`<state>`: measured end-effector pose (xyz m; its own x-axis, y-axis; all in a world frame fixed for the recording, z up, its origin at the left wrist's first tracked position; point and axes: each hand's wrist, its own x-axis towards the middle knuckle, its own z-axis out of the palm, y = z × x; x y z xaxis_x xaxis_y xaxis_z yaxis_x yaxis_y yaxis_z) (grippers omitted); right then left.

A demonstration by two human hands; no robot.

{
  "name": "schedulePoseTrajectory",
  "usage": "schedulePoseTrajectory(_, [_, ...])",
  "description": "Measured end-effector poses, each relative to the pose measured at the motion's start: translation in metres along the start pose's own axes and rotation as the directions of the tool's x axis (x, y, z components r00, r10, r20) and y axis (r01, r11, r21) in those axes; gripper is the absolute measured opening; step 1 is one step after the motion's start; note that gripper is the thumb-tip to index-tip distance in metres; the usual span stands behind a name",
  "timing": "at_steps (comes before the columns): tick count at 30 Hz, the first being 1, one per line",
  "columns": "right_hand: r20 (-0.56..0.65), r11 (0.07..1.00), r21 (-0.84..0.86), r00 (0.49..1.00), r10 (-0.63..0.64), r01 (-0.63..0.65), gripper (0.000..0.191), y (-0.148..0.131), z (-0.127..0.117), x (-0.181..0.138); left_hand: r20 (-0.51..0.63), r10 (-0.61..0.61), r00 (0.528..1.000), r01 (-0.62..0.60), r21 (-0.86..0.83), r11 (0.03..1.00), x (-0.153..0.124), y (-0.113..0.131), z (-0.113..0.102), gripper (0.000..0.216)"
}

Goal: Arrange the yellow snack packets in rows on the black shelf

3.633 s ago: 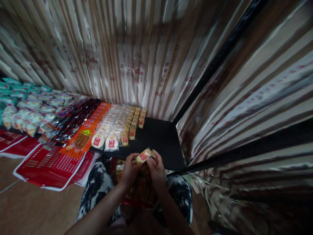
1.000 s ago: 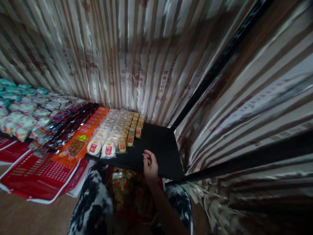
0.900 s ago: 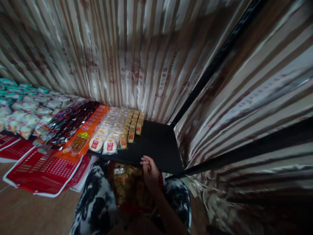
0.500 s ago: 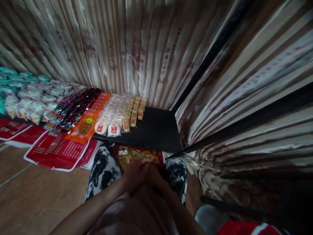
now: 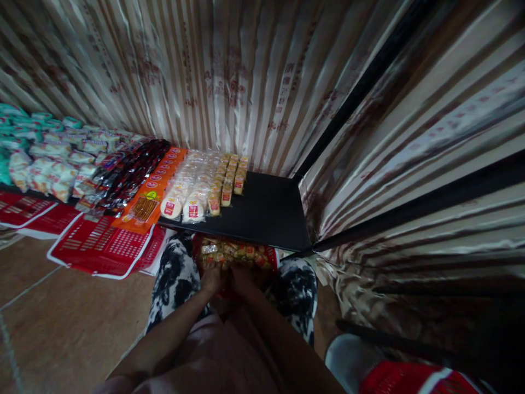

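Note:
Between my knees stands a red bag (image 5: 271, 257) filled with small gold-wrapped snack packets (image 5: 235, 250). My left hand (image 5: 212, 278) reaches down at the near left part of these packets. Close beside it, my right hand (image 5: 245, 278) is also low over the packets. Dim light and the packets hide the fingertips of both hands, so I cannot make out whether they grip anything. On the black shelf (image 5: 270, 210) just beyond, narrow yellow-wrapped snacks (image 5: 226, 192) stand in rows next to round white wrapped crackers (image 5: 193, 210).
Left along the shelf lie an orange snack packet (image 5: 141, 208), dark shiny packets (image 5: 131, 172), white packets (image 5: 57, 175) and green packets (image 5: 24, 128). Red bags (image 5: 102, 246) hang below its front edge. Black frame bars (image 5: 348, 109) and a striped curtain (image 5: 262, 82) enclose the back and right.
My hands were together nearer my body; now they are slightly apart and lower among the packets in the bag. The view has shifted slightly. The shelf rows look the same.

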<state>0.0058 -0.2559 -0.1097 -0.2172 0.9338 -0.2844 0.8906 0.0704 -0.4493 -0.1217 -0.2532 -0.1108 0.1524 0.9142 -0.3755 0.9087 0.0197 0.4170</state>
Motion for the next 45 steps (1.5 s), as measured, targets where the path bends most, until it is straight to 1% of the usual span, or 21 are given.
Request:
schedulePoseTrajectory(6, [0.029,1.0,0.0,1.0,0.011,-0.011,0.044,0.003,0.006,0.002,-0.028,-0.005,1.0,0.005,-0.005,1.0,0.002,0.002,0.004,0.03])
schedulePoseTrajectory(10, [0.0,0.996,0.085,1.0,0.024,-0.024,0.045,0.008,0.005,0.002,-0.087,-0.034,0.996,0.03,-0.047,0.998,0.005,0.004,0.005,0.03])
schedulePoseTrajectory(12, [-0.038,0.989,0.149,0.999,0.027,-0.021,0.044,0.009,0.003,0.001,-0.141,-0.045,0.989,0.03,-0.105,0.994,0.005,0.005,0.004,0.028])
schedulePoseTrajectory(16, [-0.138,0.97,0.241,0.99,-0.001,0.034,0.045,0.009,-0.003,-0.003,-0.226,-0.063,0.972,0.004,-0.252,0.968,0.004,0.006,-0.001,0.023])
schedulePoseTrajectory(19, [-0.196,0.953,0.291,0.98,-0.023,0.08,0.041,0.007,-0.011,-0.008,-0.246,-0.15,0.958,0.047,-0.38,0.924,0.003,0.012,-0.013,0.02])
schedulePoseTrajectory(22, [-0.284,0.936,0.323,0.958,-0.048,0.142,0.037,0.006,-0.02,-0.013,-0.243,-0.263,0.934,0.086,-0.561,0.823,-0.001,0.023,-0.033,0.014])
schedulePoseTrajectory(24, [-0.339,0.926,0.334,0.939,-0.057,0.176,0.032,0.004,-0.025,-0.017,-0.207,-0.295,0.933,0.07,-0.7,0.711,-0.005,0.033,-0.047,0.009])
schedulePoseTrajectory(25, [-0.364,0.922,0.339,0.93,-0.055,0.187,0.03,0.003,-0.028,-0.018,-0.162,-0.306,0.938,0.073,-0.772,0.632,-0.007,0.038,-0.054,0.007])
schedulePoseTrajectory(27, [-0.4,0.919,0.345,0.916,-0.037,0.189,0.027,0.0,-0.033,-0.022,-0.05,-0.311,0.949,0.102,-0.885,0.455,-0.012,0.049,-0.066,0.005])
schedulePoseTrajectory(28, [-0.409,0.919,0.35,0.912,-0.025,0.182,0.026,-0.002,-0.036,-0.023,-0.009,-0.307,0.952,0.114,-0.917,0.382,-0.014,0.054,-0.071,0.005])
schedulePoseTrajectory(29, [-0.411,0.918,0.356,0.912,-0.014,0.174,0.025,-0.004,-0.04,-0.025,0.013,-0.297,0.955,0.116,-0.937,0.331,-0.016,0.058,-0.076,0.006])
schedulePoseTrajectory(30, [-0.408,0.916,0.362,0.913,-0.008,0.17,0.025,-0.007,-0.045,-0.026,0.016,-0.281,0.96,0.103,-0.949,0.299,-0.017,0.063,-0.08,0.007])
schedulePoseTrajectory(32, [-0.403,0.911,0.38,0.915,0.006,0.161,0.026,-0.011,-0.055,-0.028,-0.013,-0.233,0.972,0.052,-0.961,0.273,-0.018,0.069,-0.087,0.01])
schedulePoseTrajectory(35, [-0.409,0.888,0.437,0.911,0.055,0.142,0.022,-0.017,-0.072,-0.029,-0.083,-0.151,0.985,-0.036,-0.956,0.29,-0.017,0.075,-0.094,0.018])
schedulePoseTrajectory(37, [-0.426,0.867,0.482,0.899,0.104,0.128,0.022,-0.019,-0.082,-0.027,-0.139,-0.12,0.983,-0.089,-0.932,0.351,-0.015,0.076,-0.095,0.02])
schedulePoseTrajectory(39, [-0.444,0.855,0.504,0.885,0.138,0.119,0.025,-0.018,-0.091,-0.023,-0.225,-0.106,0.969,-0.153,-0.876,0.457,-0.014,0.076,-0.094,0.018])
schedulePoseTrajectory(42, [-0.451,0.855,0.507,0.879,0.155,0.109,0.03,-0.015,-0.1,-0.015,-0.375,-0.079,0.924,-0.237,-0.722,0.65,-0.014,0.075,-0.095,0.018])
schedulePoseTrajectory(43, [-0.455,0.855,0.505,0.878,0.149,0.117,0.031,-0.014,-0.102,-0.013,-0.41,-0.064,0.91,-0.253,-0.67,0.697,-0.014,0.075,-0.095,0.02])
schedulePoseTrajectory(45, [-0.475,0.858,0.491,0.872,0.121,0.148,0.035,-0.011,-0.106,-0.008,-0.442,-0.038,0.896,-0.265,-0.603,0.752,-0.014,0.075,-0.097,0.024])
